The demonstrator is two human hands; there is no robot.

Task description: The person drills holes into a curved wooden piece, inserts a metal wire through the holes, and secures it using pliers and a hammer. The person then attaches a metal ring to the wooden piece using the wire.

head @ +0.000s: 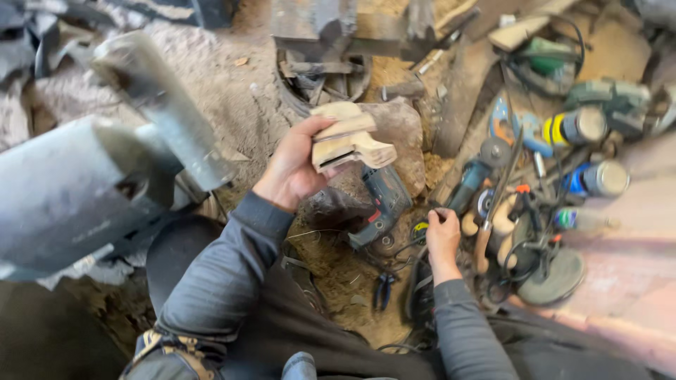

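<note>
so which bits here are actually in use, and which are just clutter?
In use:
left hand holding carved wooden pieces
right hand reaching down among the power tools

Lying about:
blue angle grinder
pliers
spray cans
sanding disc

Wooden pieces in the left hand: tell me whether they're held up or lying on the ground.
Held up: the left hand grips the wooden pieces above the rock.

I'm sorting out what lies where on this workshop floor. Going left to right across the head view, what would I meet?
Grey metal pipe → left hand holding carved wooden pieces → blue power drill → right hand → spray cans.
</note>
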